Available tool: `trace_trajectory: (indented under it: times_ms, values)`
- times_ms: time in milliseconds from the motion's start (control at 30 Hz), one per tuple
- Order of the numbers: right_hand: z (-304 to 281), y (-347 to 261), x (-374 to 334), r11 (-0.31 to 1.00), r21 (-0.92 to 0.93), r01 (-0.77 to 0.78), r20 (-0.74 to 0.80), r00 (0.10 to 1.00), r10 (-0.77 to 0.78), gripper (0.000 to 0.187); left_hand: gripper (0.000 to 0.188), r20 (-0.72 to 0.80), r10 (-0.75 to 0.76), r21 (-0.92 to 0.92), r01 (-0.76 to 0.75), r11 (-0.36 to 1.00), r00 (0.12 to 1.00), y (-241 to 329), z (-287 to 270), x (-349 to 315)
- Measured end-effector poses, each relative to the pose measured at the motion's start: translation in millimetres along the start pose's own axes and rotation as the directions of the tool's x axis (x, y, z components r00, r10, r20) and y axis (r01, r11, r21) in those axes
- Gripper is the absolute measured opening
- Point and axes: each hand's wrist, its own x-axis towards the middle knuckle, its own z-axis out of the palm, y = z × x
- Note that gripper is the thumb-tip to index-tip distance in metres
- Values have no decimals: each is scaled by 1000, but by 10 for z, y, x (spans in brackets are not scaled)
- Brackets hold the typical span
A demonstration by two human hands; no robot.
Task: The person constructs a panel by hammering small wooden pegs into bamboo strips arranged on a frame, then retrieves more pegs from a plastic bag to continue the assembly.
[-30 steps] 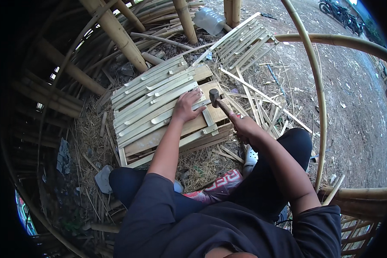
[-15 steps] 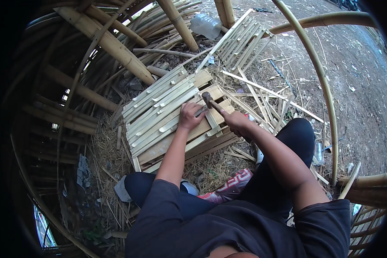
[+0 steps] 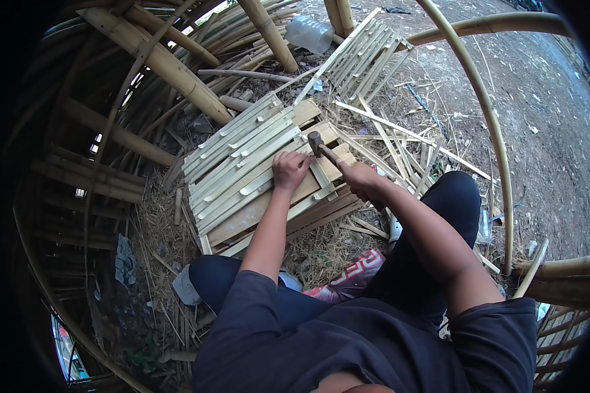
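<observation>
A slatted panel of pale split-bamboo strips (image 3: 239, 173) lies over wooden boards in front of me. My right hand (image 3: 360, 178) is wrapped round the wooden handle of a hammer (image 3: 315, 141). The hammer's dark head is just above the panel's right side, close to my left fingertips. My left hand (image 3: 290, 171) rests on the panel with its fingers drawn together in a pinch. What they hold, if anything, is too small to make out. A short crosswise strip (image 3: 322, 175) runs beside the hammer handle.
A second slatted bamboo panel (image 3: 367, 60) lies at the far right, with loose strips (image 3: 400, 147) scattered before it. A clear plastic jug (image 3: 310, 34) sits beyond. Bamboo posts (image 3: 177, 75) slant at the left, and a curved bamboo pole (image 3: 478, 98) arches at the right.
The short piece visible in my left hand earlier no longer shows, and those fingers are drawn in tighter. The hammer stays almost in place near them. The whole view has shifted slightly.
</observation>
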Motion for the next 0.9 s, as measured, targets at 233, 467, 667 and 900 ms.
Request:
trace_trajectory:
  times_ms: [233,467,667,900]
  values:
    - [-10,-52,25,996,23,-81,38,996,80,63,20,-36,-29,-27,28,999,999,16,19,40]
    - [-44,-55,9,996,51,-68,42,997,66,63,21,-66,-77,-67,72,995,995,-30,95,27]
    - [0,-66,-15,997,9,-70,4,998,70,64,23,10,-87,-224,87,971,996,-100,117,13]
    - [-7,-61,-26,997,-17,-78,5,997,78,64,25,58,-98,-229,108,967,994,-71,104,30]
